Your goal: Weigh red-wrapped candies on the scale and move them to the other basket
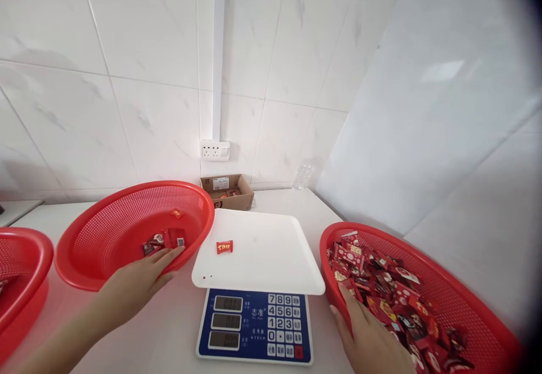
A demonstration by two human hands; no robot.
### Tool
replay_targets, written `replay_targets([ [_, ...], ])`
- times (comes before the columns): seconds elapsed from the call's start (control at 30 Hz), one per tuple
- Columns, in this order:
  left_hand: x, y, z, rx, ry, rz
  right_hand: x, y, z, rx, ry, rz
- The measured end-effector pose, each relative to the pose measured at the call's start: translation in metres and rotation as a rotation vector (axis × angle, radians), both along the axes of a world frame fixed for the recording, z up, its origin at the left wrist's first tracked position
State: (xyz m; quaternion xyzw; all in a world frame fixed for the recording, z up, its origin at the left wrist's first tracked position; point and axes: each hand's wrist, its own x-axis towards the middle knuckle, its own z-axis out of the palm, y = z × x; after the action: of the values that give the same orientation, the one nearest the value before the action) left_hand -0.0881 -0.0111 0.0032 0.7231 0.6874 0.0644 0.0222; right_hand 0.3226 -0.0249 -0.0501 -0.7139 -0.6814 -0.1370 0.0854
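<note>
My left hand (134, 284) reaches over the near rim of a red mesh basket (105, 216), fingers stretched out and apart, fingertips near several small red wrapped candies (164, 241) in its bottom. It holds nothing. My right hand (367, 334) rests on the near edge of a second red basket (461, 306) heaped with red wrapped candies (389, 289); its fingers lie flat against the pile. Between the baskets stands a digital scale (254, 323) with a white weighing tray (271, 250). One red candy (224, 246) lies on the tray's left side.
A third red basket (21, 272) shows at the left edge. A small open cardboard box (228, 190) stands against the tiled wall, below a wall socket (215, 150). A clear plastic bottle (302, 175) stands in the corner. Everything sits on a white counter.
</note>
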Motion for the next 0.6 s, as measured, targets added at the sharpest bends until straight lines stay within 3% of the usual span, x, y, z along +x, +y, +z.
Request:
replay_targets([
  [0.1, -0.011, -0.005, -0.009, 0.032, 0.013, 0.045, -0.001, 0.0, -0.001, 0.01, 0.003, -0.035],
  [0.2, -0.006, 0.005, -0.008, 0.079, -0.009, 0.023, -0.002, 0.001, 0.0, -0.014, 0.006, -0.05],
  [0.33, 0.031, 0.023, -0.006, 0.105, -0.074, -0.141, -0.004, 0.001, 0.004, -0.056, 0.028, -0.059],
  [0.47, 0.074, 0.044, -0.015, 0.092, -0.122, -0.359, -0.006, -0.001, 0.005, -0.009, 0.011, -0.045],
  [0.6, 0.091, 0.062, -0.021, 0.103, -0.17, -0.423, -0.004, -0.002, 0.005, -0.023, -0.012, -0.018],
])
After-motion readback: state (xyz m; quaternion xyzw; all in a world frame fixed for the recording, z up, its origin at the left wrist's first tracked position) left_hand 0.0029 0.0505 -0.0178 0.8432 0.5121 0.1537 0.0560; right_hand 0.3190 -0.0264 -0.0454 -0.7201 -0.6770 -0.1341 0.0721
